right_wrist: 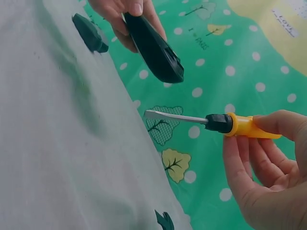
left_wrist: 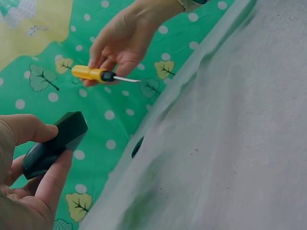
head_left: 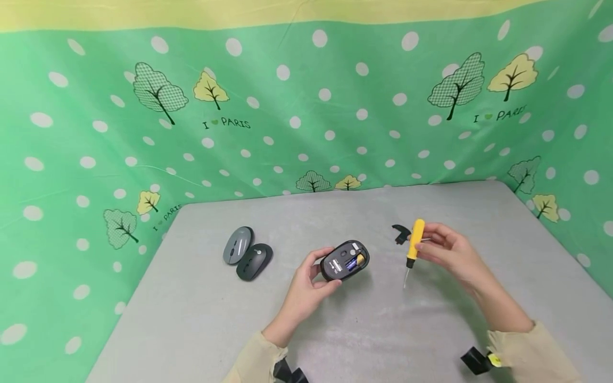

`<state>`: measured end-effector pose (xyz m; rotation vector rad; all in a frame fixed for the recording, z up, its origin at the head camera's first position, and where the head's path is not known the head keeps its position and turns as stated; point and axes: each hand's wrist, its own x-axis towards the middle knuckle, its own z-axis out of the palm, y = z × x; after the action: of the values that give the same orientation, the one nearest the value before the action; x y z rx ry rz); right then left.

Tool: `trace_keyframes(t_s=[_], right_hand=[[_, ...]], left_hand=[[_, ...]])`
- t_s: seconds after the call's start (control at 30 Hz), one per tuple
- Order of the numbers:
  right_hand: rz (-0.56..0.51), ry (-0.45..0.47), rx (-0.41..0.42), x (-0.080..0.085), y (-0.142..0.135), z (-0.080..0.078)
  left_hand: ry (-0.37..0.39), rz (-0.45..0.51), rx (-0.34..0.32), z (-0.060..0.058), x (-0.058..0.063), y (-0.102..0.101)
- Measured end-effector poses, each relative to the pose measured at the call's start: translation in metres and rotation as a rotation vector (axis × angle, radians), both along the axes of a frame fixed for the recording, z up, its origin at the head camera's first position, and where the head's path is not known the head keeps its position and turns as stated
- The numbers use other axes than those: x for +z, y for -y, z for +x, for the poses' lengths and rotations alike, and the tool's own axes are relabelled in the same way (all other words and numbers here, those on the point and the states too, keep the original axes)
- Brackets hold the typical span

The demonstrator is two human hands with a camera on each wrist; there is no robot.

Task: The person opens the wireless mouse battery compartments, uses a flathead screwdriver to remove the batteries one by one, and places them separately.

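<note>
My left hand (head_left: 307, 290) grips a black computer mouse (head_left: 331, 267) by its sides, underside turned up toward the head camera. In its uncovered battery bay sits a battery (head_left: 353, 263), blue and gold. To the right, my right hand (head_left: 452, 254) pinches a screwdriver (head_left: 415, 239) by its yellow handle. The screwdriver's flat metal tip points down in the head view, apart from the mouse. In the right wrist view the same screwdriver (right_wrist: 242, 125) lies level below the mouse (right_wrist: 152, 48). On the table behind the right hand is a small black curved cover (head_left: 401, 234).
Two more mice lie at the left of the grey table (head_left: 191, 319): a grey one (head_left: 238, 244) and a black one (head_left: 254, 262), side by side. A green dotted cloth (head_left: 268, 96) hangs behind the table and along its sides.
</note>
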<state>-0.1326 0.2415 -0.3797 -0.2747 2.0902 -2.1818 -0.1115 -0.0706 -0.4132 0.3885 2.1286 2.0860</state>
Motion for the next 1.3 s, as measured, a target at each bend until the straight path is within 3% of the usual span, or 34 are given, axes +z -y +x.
trace_keyframes(t_s=[0.2, 0.63, 0.8, 0.93, 1.3], right_hand=[[0.024, -0.055, 0.011, 0.005, 0.010, 0.001], [-0.124, -0.123, -0.042, 0.010, 0.025, 0.005], [-0.125, -0.149, -0.082, 0.013, 0.028, 0.006], [-0.069, -0.189, -0.136, 0.016, 0.032, 0.008], [0.258, -0.421, -0.282, 0.021, 0.049, 0.017]], left_hand=[[-0.020, 0.003, -0.001, -0.001, 0.000, -0.001], [-0.046, -0.021, 0.010, 0.000, -0.003, -0.003], [-0.034, -0.009, 0.007, 0.001, -0.003, -0.004], [-0.031, 0.007, -0.001, 0.001, -0.003, -0.004], [0.015, 0.050, -0.008, 0.003, -0.002, -0.006]])
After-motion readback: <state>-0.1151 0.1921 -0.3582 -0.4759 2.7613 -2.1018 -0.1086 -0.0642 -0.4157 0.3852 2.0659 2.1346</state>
